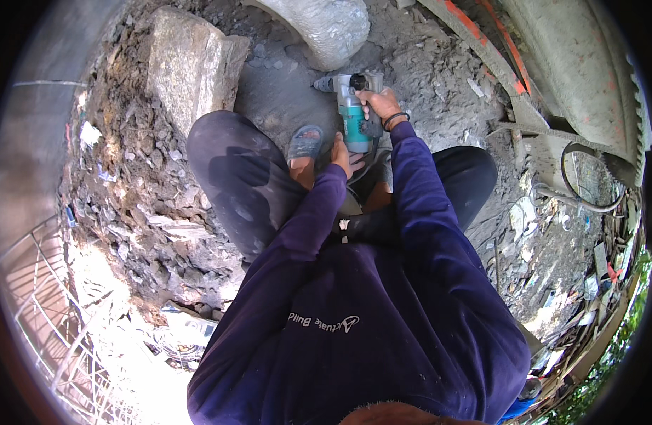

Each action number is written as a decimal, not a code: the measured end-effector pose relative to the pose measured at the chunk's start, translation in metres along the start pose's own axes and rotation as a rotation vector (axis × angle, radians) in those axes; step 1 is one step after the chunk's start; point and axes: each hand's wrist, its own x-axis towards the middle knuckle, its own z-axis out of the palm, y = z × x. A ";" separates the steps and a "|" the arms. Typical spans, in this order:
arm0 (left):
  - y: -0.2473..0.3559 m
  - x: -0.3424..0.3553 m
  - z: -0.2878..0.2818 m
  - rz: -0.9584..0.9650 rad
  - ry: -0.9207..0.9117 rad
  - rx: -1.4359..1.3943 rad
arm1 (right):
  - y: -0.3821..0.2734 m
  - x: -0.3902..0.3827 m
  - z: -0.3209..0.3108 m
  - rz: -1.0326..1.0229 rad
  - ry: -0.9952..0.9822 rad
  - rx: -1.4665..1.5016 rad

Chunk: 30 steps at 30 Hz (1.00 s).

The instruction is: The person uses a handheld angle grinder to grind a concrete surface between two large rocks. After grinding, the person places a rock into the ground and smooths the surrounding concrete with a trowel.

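Note:
A teal and grey rotary hammer (352,122) lies across the ground between my feet, its chuck end (324,83) toward the left. My right hand (380,104) is closed round the rear handle at its far right side. Against the near, teal motor end rests my left hand (345,157), thumb along the side and fingers curled under it. A dark cable (366,168) runs from the tool back between my legs. Whether a bit sits in the chuck I cannot tell. My left sandal (305,142) is beside the tool; the other foot is partly hidden by my right arm.
A large concrete chunk (191,67) lies at the far left, and a rounded grey mass (333,28) stands just beyond the tool. On the right is a big drum with a toothed rim (609,85) and metal frame. Rubble (177,234) covers the left ground.

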 end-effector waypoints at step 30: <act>-0.010 0.048 0.001 0.176 -0.159 -0.576 | -0.006 -0.007 0.019 0.020 0.109 0.224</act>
